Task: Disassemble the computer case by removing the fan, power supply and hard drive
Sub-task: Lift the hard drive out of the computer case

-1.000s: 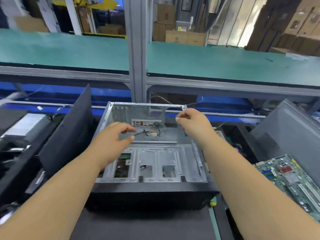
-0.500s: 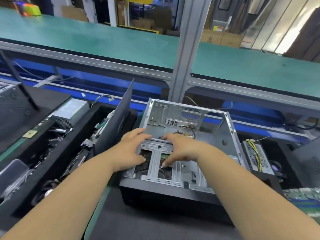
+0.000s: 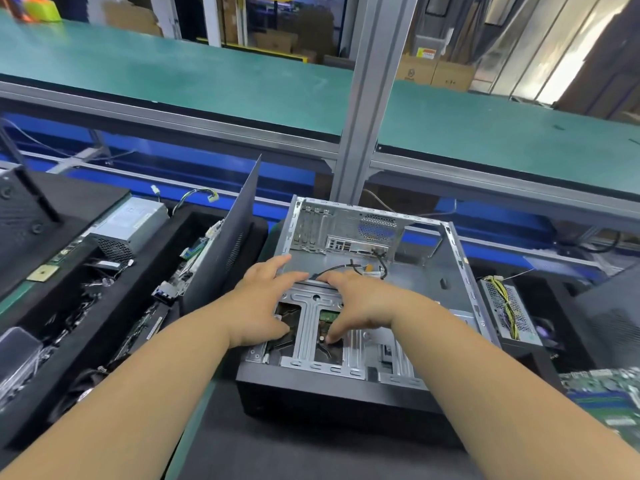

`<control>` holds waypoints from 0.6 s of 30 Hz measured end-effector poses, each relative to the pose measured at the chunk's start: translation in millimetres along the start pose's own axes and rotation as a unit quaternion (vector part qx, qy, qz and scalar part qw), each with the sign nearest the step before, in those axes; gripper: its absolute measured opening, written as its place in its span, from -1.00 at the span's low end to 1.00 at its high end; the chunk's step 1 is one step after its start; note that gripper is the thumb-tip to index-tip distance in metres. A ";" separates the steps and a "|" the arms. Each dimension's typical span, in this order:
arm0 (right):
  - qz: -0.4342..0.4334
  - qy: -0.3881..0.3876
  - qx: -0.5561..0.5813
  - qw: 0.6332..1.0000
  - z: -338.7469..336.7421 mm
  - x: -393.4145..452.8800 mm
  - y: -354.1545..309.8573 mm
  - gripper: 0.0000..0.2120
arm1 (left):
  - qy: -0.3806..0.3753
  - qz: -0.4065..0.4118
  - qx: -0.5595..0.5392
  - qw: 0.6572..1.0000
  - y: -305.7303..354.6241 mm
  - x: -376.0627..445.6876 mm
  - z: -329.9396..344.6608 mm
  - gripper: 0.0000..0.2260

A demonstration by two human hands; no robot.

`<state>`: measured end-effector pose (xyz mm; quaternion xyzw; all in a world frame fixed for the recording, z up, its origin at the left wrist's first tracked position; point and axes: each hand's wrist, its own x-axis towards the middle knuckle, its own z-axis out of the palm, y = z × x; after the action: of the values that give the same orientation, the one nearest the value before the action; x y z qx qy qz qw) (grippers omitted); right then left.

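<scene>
Black side panel (image 3: 221, 244) upright beside case (image 3: 453, 271).

1. Both bare forearms reach forward and converge over the drive cage (image 3: 313, 327), the landmark here.
2. The left hand (image 3: 259, 299) lies palm down on the cage's left part, fingers spread, thumb pressed into an opening.
3. The right hand (image 3: 360, 303) lies palm down just right of it, thumb tip dipping into the neighbouring opening.

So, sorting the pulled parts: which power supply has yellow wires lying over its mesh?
The power supply right of the case; the left power supply's cables trail off behind it.
</scene>
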<state>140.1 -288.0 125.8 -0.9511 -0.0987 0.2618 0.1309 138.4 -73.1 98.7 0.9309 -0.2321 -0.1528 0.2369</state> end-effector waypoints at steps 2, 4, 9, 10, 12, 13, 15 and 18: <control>-0.006 0.037 0.007 0.999 2.1 1.5 -0.3 -0.12 | 0.012 -0.002 0.021 1.000 1.4 -0.5 -1.9 -0.20; -0.013 0.062 0.000 0.998 3.4 2.2 -1.8 -0.21 | 0.033 -0.008 0.039 0.999 3.2 -1.4 -4.8 -0.18; 0.003 0.005 0.081 0.997 -9.7 7.4 -0.6 -0.43 | 0.063 -0.021 0.083 0.994 9.4 -2.7 -6.8 -0.18; 0.012 -0.001 0.081 0.997 -13.2 12.4 -0.5 -0.54 | 0.069 -0.020 0.092 0.993 10.4 -2.8 -6.0 -0.19; 0.040 -0.001 0.039 0.998 -18.9 24.3 -0.8 -0.63 | 0.081 -0.018 0.102 0.991 12.1 -2.6 -4.5 -0.21; 0.060 0.001 0.031 0.998 -20.6 29.3 -1.7 -0.60 | 0.084 -0.018 0.101 0.991 12.6 -2.4 -4.2 -0.22; 0.079 0.008 0.044 0.996 -21.5 38.1 -0.7 -0.55 | 0.083 -0.020 0.097 0.992 13.1 -2.3 -4.1 -0.22; 0.095 -0.004 0.156 0.983 -20.6 45.9 7.4 -0.61 | 0.066 -0.019 0.079 0.995 12.8 -2.4 -4.2 -0.23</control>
<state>190.4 -287.3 119.0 -0.9229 0.0340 0.2891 0.2520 133.4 -80.3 109.2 0.9589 -0.2098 -0.0768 0.1750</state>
